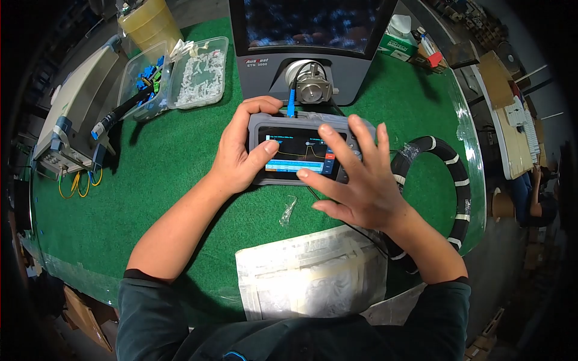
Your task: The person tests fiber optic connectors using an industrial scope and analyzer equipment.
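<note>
A grey handheld OTDR (257,135) lies in the middle of the green surface, its lit screen (295,150) showing a curve with a peak. My left hand (238,144) grips its left side, fingers behind the top edge and thumb over the screen's left part. Above the right half of the screen, my right hand (361,174) is spread with nothing in it. One of its fingertips is right at the lower part of the display. A blue fiber connector (291,103) is plugged into the OTDR's top edge, with a black cable rising from it.
Behind the OTDR stands a larger grey test machine (259,81) with a dark screen. A coil of black cable (462,192) lies at right. At left are plastic tubs (226,72) of small parts and a bench instrument (75,114). A taped sheet (313,274) lies in front; a person sits far right.
</note>
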Demonstrator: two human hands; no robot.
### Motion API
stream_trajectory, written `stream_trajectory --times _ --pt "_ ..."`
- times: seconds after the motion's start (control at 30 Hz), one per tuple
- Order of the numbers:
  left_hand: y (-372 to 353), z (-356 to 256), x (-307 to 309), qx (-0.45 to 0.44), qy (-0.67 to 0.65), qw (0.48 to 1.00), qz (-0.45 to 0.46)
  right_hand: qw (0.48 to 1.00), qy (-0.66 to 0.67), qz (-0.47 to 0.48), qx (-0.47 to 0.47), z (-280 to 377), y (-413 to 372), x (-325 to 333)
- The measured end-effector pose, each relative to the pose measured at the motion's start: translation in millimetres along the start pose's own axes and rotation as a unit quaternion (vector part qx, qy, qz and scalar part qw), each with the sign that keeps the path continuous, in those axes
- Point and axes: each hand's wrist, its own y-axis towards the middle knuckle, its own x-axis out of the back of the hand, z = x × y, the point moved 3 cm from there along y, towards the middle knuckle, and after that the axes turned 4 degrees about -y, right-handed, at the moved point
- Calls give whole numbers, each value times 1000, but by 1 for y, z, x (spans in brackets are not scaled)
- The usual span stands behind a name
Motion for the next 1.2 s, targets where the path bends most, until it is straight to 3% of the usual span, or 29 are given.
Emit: stream_trajectory --times 0.27,0.73,1.2 --pt "0 0 -1 6 -10 1000 -1 1000 -2 30 8 2 2 -4" --pt "-1 3 0 -1 -12 1000 2 993 51 -94 -41 -11 -3 5" --pt "-2 3 0 -5 -11 1000 -3 990 42 -118 -59 -19 -6 11"
